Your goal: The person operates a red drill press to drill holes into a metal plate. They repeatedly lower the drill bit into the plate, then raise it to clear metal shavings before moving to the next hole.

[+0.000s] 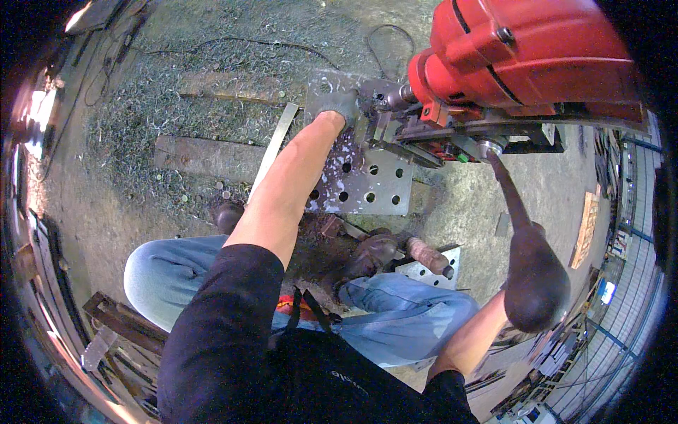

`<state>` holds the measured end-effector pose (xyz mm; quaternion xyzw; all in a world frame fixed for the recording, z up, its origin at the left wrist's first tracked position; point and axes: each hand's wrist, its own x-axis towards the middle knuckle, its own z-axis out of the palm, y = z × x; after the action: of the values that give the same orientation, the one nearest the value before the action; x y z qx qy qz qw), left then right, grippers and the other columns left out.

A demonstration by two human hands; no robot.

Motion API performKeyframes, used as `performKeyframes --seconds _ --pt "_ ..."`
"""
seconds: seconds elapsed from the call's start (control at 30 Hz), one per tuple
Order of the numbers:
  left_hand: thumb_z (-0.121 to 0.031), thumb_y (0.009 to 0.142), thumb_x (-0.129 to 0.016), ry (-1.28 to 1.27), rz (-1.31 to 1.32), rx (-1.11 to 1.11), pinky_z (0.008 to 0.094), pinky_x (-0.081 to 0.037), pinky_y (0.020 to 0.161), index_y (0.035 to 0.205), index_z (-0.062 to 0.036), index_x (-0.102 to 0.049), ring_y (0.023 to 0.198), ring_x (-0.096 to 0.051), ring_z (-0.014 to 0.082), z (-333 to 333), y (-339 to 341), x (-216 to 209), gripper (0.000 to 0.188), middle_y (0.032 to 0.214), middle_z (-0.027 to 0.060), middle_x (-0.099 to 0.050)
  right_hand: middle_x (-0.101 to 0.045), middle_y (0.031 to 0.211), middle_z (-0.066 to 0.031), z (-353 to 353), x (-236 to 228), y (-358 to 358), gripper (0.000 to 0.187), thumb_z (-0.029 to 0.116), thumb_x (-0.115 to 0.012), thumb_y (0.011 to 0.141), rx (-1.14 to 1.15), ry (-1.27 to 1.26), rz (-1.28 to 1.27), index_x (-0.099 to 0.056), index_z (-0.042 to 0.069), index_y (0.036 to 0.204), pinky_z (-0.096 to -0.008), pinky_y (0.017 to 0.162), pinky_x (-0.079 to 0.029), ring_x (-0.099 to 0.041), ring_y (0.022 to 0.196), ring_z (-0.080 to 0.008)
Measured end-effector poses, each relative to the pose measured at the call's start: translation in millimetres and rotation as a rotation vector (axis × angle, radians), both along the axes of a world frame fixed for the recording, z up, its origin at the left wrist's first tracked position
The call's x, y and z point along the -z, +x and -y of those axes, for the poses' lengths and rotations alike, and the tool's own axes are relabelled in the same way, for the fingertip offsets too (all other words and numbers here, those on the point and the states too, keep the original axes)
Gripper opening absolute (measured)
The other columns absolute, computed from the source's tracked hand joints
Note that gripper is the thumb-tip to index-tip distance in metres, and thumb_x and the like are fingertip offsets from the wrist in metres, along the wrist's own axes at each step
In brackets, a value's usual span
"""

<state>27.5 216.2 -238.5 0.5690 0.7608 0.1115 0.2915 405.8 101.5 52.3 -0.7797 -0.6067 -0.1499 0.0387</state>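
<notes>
A grey glove covers my left hand, which rests at the far part of a perforated metal plate, just left of the red magnetic drill. Its fingers are too unclear to tell open from closed. Round holes run across the plate's near part, and whitish flecks are scattered over it. On the right, my right hand, a dark rounded shape at the end of my forearm, is closed round the drill's feed lever. The lever slants up to a silver hub on the drill. A pale flat metal strip passes behind my left forearm.
Metal shavings litter the ground, with flat steel bars among them. A cable curves across the far side. Near my boot lie a brownish bottle and a smaller perforated plate. Wire fencing stands far right.
</notes>
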Motion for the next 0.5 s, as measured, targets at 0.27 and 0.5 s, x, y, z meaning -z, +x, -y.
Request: performKeyframes --seconds 0.27,0.5 --pt "-0.035 0.084 -0.056 0.008 0.192 -0.28 0.0464 -0.048 0.096 0.12 -0.0094 -0.065 0.114 -0.06 0.0403 18 -51 -24 0.045 0.124 0.0224 -0.062 -0.071 0.101 -0.0114 -2 14 35 0.029 0.037 -0.063 0.088 -0.165 -0.032 0.139 -0.069 0.015 0.106 -0.0421 0.076 -0.053 -0.069 0.092 -0.0329" --pt "-0.041 0.086 -0.057 -0.053 0.018 -0.595 0.049 -0.05 0.091 0.115 -0.0127 -0.066 0.108 -0.063 0.0399 173 -114 15 0.042 0.116 0.0231 -0.065 -0.07 0.1 -0.0139 -8 1 1 0.035 0.041 -0.06 0.09 -0.152 -0.07 -0.01 -0.068 0.011 0.107 -0.0418 0.074 -0.052 -0.068 0.091 -0.0336"
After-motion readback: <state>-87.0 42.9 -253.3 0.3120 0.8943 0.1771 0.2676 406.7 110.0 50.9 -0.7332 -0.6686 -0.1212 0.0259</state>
